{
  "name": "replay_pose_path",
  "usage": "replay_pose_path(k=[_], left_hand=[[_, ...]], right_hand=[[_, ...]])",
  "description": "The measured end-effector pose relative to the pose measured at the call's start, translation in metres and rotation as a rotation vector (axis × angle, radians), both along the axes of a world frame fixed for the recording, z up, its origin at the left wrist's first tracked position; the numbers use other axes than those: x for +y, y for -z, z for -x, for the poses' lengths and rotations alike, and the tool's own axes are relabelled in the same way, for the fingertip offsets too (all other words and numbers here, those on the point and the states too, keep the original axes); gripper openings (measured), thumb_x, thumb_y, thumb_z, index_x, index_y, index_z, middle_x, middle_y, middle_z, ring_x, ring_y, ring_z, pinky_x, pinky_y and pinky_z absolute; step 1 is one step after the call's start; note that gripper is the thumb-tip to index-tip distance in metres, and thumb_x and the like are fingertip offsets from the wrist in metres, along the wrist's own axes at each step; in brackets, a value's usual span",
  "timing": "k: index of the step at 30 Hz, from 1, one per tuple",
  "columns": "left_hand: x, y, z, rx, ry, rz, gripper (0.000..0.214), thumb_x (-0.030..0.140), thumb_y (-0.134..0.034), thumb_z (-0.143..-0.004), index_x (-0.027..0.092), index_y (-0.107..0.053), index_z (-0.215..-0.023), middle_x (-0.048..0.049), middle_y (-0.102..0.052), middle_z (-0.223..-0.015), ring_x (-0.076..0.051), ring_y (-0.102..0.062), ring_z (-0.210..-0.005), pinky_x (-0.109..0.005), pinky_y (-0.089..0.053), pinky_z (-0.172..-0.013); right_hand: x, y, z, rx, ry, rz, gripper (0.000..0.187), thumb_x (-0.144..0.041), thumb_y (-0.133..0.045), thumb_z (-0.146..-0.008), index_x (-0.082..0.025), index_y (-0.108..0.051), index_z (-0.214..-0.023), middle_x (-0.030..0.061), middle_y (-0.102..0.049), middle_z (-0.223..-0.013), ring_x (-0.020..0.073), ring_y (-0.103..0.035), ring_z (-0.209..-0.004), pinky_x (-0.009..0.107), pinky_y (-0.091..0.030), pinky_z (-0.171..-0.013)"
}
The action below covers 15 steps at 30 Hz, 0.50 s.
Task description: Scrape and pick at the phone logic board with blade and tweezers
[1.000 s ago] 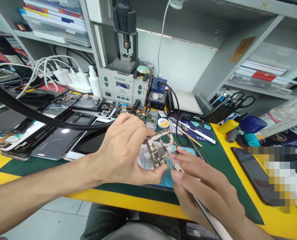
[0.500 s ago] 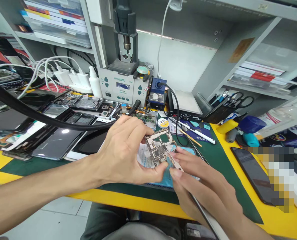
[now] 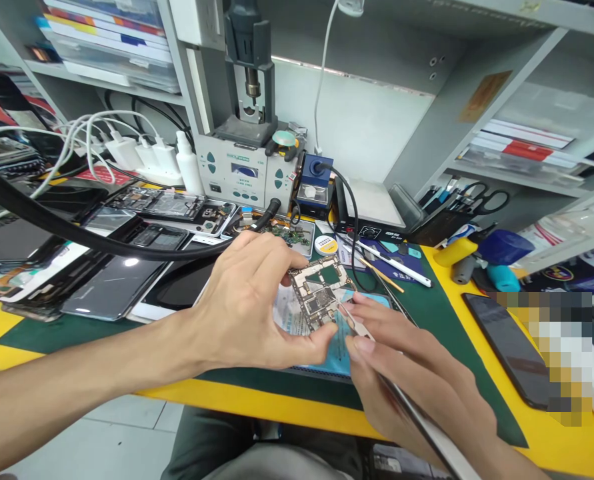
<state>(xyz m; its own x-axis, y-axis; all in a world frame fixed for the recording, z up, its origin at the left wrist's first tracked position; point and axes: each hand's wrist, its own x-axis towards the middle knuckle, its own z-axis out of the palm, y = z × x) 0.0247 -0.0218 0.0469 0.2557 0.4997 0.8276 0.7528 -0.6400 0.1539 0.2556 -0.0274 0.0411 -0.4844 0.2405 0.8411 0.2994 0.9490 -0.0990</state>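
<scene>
My left hand (image 3: 257, 307) grips a bare phone circuit board (image 3: 319, 300) between thumb and fingers, tilted above the bench. A large square cut-out shows in the board's upper part. My right hand (image 3: 417, 373) is closed around a slim metal blade tool (image 3: 359, 328), whose exact kind I cannot make out. Its narrow tip points at the board's lower right side; whether it touches is unclear. Beneath the board lies a pale blue pad (image 3: 339, 357), partly covered by both hands.
Several phones (image 3: 114, 280) and opened phone bodies (image 3: 171, 203) lie to the left. A hot-air station (image 3: 247, 177) stands behind, its thick black hose (image 3: 91, 243) crossing the left side. On the right are a dark phone (image 3: 507, 350) and a yellow bottle (image 3: 455, 252).
My right hand and the tool have shifted slightly right. The left hand keeps its hold on the circuit board, almost unmoved.
</scene>
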Motion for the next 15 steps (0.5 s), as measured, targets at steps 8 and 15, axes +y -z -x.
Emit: replay_pose_path(k=[8, 15], left_hand=[[-0.0003, -0.0003, 0.0015, 0.044, 0.010, -0.058, 0.042, 0.048, -0.077, -0.078, 0.012, -0.064, -0.095, -0.0106, -0.067, -0.076, -0.029, -0.066, -0.069, -0.049, -0.050, -0.065], [0.0009, 0.0000, 0.0004, 0.055, 0.002, -0.129, 0.045, 0.050, -0.079, -0.077, 0.016, -0.061, -0.101, -0.0093, -0.068, -0.076, -0.030, -0.068, -0.071, -0.050, -0.053, -0.065]], right_hand=[[-0.0015, 0.0042, -0.0035, 0.000, -0.030, 0.051, 0.029, 0.006, -0.068, -0.090, -0.009, -0.072, -0.114, 0.0167, -0.078, -0.113, 0.0326, -0.080, -0.110, 0.058, -0.069, -0.100], [0.0004, 0.0064, -0.0072, -0.031, -0.036, 0.039, 0.030, 0.002, -0.067, -0.091, -0.007, -0.073, -0.119, 0.0177, -0.077, -0.113, 0.0337, -0.080, -0.109, 0.058, -0.070, -0.098]])
